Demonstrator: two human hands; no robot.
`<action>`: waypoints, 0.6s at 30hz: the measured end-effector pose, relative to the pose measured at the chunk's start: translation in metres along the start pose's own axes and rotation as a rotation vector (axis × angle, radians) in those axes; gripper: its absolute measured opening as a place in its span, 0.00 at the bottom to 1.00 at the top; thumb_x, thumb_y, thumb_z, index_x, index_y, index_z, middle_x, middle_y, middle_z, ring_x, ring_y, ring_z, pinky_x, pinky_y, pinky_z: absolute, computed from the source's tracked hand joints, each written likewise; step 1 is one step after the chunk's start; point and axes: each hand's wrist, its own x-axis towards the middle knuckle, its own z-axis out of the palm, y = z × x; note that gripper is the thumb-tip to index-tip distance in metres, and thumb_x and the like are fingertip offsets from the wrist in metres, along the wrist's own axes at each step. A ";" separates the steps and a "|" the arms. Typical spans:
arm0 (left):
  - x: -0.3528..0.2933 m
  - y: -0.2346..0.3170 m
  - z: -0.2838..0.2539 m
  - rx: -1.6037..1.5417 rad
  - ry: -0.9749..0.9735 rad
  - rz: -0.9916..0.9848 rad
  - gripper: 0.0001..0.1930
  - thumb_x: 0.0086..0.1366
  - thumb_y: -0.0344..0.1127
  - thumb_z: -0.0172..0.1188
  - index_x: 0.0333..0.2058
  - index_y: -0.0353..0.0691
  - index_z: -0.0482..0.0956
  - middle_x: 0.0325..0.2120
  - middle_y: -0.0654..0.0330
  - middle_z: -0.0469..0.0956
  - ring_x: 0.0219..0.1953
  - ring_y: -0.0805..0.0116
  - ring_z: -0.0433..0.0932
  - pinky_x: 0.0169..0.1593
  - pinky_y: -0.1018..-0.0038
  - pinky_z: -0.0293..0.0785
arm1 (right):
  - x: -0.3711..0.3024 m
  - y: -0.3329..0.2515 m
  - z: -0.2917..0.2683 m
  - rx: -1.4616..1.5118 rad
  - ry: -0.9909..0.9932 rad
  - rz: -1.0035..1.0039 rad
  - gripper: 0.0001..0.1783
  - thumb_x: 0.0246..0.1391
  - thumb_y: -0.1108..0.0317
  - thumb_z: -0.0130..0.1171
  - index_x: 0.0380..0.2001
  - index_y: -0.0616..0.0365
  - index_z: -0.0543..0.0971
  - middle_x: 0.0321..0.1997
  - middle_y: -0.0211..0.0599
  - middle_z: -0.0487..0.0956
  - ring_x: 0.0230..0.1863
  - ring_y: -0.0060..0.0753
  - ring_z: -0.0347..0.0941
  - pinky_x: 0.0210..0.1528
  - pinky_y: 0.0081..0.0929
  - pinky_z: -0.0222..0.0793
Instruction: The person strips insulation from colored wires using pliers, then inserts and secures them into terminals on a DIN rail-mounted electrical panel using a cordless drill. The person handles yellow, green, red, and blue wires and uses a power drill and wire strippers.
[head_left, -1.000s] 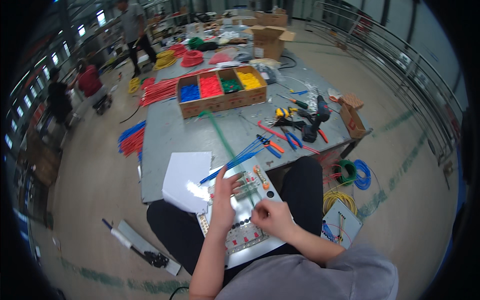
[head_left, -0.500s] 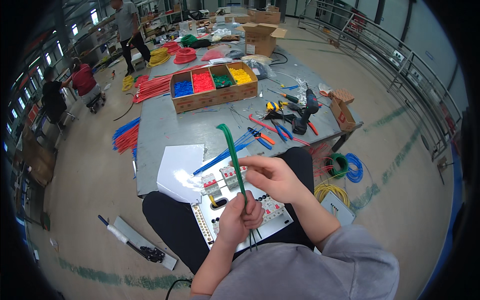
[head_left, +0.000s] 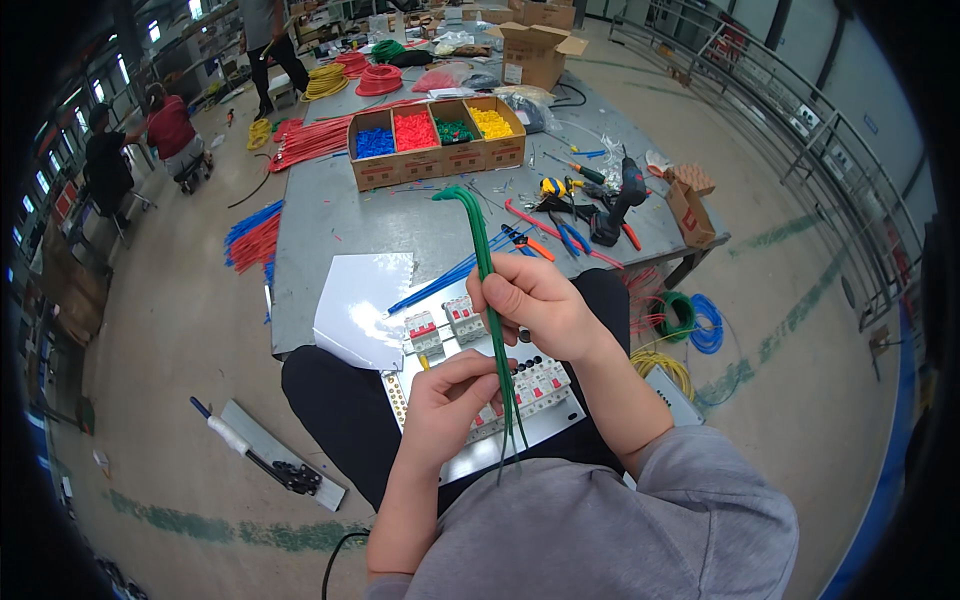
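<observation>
A bundle of green wires [head_left: 482,240] stands upright before me, bent over to the left at its top, its lower ends spread apart. My right hand [head_left: 540,305] is closed round the middle of the bundle. Lower down, the curled fingers and thumb of my left hand [head_left: 452,405] close at the wires' edge; the fingertips are partly hidden. Beneath both hands a white metal mounting plate [head_left: 462,462] rests on my lap. It carries circuit breakers [head_left: 422,330] with red switches, some covered by my hands. A short yellow wire [head_left: 424,362] shows beside the left hand.
Blue wires [head_left: 440,285] and a white sheet [head_left: 362,300] lie at the table's near edge. Beyond are a divided cardboard box [head_left: 440,162] of coloured small parts, pliers [head_left: 570,238] and a cordless drill [head_left: 622,205]. Wire coils [head_left: 678,315] lie on the floor at right.
My right hand has closed on the green bundle, where it was open beside it. The left hand has loosened its fist and shifted left. The bundle has risen a little.
</observation>
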 end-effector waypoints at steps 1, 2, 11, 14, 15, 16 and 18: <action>-0.001 0.001 -0.001 0.033 -0.005 -0.011 0.13 0.75 0.26 0.59 0.52 0.24 0.84 0.43 0.53 0.85 0.43 0.70 0.83 0.48 0.73 0.80 | 0.001 -0.001 0.001 -0.012 0.002 0.000 0.20 0.78 0.51 0.53 0.40 0.58 0.77 0.26 0.21 0.72 0.23 0.10 0.66 0.25 0.14 0.62; -0.001 -0.003 -0.002 -0.017 0.014 0.019 0.13 0.74 0.27 0.61 0.51 0.25 0.84 0.43 0.52 0.85 0.42 0.69 0.84 0.47 0.71 0.82 | 0.001 -0.001 0.002 -0.025 0.004 0.000 0.20 0.79 0.51 0.53 0.40 0.59 0.76 0.25 0.20 0.71 0.22 0.10 0.66 0.25 0.14 0.62; 0.000 -0.014 -0.001 -0.158 0.079 0.008 0.12 0.72 0.30 0.64 0.48 0.26 0.84 0.42 0.51 0.86 0.39 0.65 0.87 0.46 0.65 0.87 | 0.001 -0.007 0.000 -0.040 0.025 0.035 0.18 0.78 0.55 0.54 0.40 0.61 0.76 0.22 0.23 0.74 0.19 0.14 0.72 0.21 0.16 0.67; 0.001 -0.017 -0.001 -0.212 0.098 -0.017 0.11 0.72 0.30 0.64 0.47 0.27 0.84 0.40 0.52 0.85 0.38 0.65 0.87 0.44 0.66 0.87 | 0.002 -0.003 -0.002 -0.027 0.047 0.043 0.18 0.78 0.55 0.55 0.40 0.61 0.76 0.21 0.24 0.75 0.18 0.15 0.73 0.21 0.17 0.67; 0.001 -0.017 0.000 -0.239 0.097 -0.015 0.11 0.73 0.30 0.64 0.47 0.27 0.84 0.39 0.53 0.85 0.38 0.65 0.87 0.44 0.66 0.87 | 0.002 -0.001 -0.002 -0.023 0.051 0.044 0.18 0.78 0.55 0.55 0.40 0.62 0.76 0.21 0.24 0.75 0.18 0.15 0.74 0.21 0.17 0.67; 0.001 -0.016 0.001 -0.264 0.095 -0.012 0.12 0.73 0.31 0.64 0.47 0.27 0.83 0.38 0.53 0.85 0.38 0.65 0.87 0.43 0.66 0.87 | 0.002 0.000 -0.003 -0.019 0.056 0.050 0.18 0.78 0.55 0.55 0.40 0.62 0.77 0.21 0.24 0.75 0.18 0.15 0.74 0.21 0.17 0.67; 0.003 -0.016 0.002 -0.285 0.094 -0.006 0.12 0.73 0.31 0.64 0.47 0.27 0.83 0.38 0.53 0.85 0.37 0.66 0.87 0.42 0.67 0.87 | 0.001 0.001 -0.004 -0.011 0.067 0.064 0.18 0.77 0.55 0.56 0.41 0.62 0.77 0.20 0.24 0.75 0.18 0.16 0.74 0.21 0.17 0.67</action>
